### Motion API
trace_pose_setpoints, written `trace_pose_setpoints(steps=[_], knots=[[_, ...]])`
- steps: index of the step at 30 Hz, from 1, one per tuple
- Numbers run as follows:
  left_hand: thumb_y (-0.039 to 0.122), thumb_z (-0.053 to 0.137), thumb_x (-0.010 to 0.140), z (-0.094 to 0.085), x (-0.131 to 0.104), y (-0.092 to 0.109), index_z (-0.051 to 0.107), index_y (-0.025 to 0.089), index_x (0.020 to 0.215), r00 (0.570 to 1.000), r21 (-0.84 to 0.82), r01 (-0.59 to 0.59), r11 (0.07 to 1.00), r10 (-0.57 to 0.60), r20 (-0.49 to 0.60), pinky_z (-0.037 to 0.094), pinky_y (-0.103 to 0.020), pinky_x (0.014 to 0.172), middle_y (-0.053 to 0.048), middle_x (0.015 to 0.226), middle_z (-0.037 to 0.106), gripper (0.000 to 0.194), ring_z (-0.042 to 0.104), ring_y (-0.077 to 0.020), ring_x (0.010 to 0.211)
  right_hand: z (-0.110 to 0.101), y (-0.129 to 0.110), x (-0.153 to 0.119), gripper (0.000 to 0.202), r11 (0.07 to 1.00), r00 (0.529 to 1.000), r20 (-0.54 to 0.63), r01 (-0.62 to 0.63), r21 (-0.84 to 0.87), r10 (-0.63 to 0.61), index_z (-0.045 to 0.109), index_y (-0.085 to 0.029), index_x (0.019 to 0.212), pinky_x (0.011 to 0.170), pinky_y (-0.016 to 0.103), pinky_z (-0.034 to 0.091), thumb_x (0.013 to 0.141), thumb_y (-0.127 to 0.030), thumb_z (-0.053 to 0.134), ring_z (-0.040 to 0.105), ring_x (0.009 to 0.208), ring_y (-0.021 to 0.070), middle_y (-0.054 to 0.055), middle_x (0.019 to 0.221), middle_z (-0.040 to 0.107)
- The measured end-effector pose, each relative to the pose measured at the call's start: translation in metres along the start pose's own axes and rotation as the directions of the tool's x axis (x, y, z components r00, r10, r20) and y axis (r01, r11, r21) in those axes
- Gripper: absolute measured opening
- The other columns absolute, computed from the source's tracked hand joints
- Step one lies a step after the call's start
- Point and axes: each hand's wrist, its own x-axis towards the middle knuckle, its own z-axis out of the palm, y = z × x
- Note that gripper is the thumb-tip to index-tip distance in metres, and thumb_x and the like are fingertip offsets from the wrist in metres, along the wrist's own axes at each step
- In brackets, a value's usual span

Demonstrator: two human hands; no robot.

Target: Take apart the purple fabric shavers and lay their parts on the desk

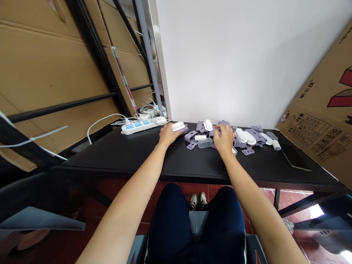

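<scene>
My left hand is closed around a purple piece with a white oval top, held low over the black table. My right hand is among the purple parts, its fingers bent down and together; what they grip is hidden. Between the hands sit a purple holder with a white oval piece on it, a curled purple strap, a flat purple part with slots, a small white cylinder and a clear plastic case. To the right lie more white oval pieces and purple sleeves.
A power strip with tangled white cables stands at the table's left back. On the right are a white roll-shaped piece, a dark phone and a large cardboard box. A white wall rises behind the black table.
</scene>
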Motion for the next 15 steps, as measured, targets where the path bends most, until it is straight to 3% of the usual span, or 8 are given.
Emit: trace_pose_setpoints(steps=[5, 12, 15], knots=[[0.061, 0.074, 0.089, -0.003, -0.001, 0.003, 0.058, 0.021, 0.143, 1.000, 0.015, -0.008, 1.000, 0.008, -0.010, 0.046, -0.053, 0.111, -0.019, 0.151, 0.060, 0.070, 0.054, -0.0439, 0.140, 0.000, 0.000, 0.000, 0.029, 1.000, 1.000, -0.004, -0.009, 0.012, 0.009, 0.075, -0.018, 0.112, 0.096, 0.041, 0.037, 0.099, -0.014, 0.049, 0.056, 0.109, 0.0326, 0.012, 0.110, 0.063], [0.060, 0.074, 0.089, -0.010, -0.008, 0.012, 0.059, 0.023, 0.140, 0.982, -0.045, -0.022, 0.999, 0.013, -0.187, 0.045, -0.054, 0.113, -0.018, 0.149, 0.061, 0.065, 0.053, -0.0425, 0.138, -0.001, -0.002, 0.000, 0.028, 0.999, 1.000, 0.011, -0.021, 0.038, 0.021, 0.074, -0.018, 0.111, 0.098, 0.042, 0.038, 0.099, -0.014, 0.050, 0.057, 0.110, 0.0322, 0.011, 0.110, 0.064], [0.059, 0.076, 0.090, -0.012, -0.020, 0.026, 0.060, 0.023, 0.138, 0.961, -0.070, -0.091, 0.993, 0.069, -0.267, 0.043, -0.050, 0.116, -0.017, 0.147, 0.061, 0.062, 0.053, -0.0391, 0.138, 0.000, -0.003, 0.000, 0.027, 0.997, 0.999, 0.032, -0.005, 0.078, 0.002, 0.073, -0.018, 0.112, 0.098, 0.041, 0.040, 0.098, -0.015, 0.050, 0.058, 0.108, 0.0311, 0.010, 0.108, 0.065]])
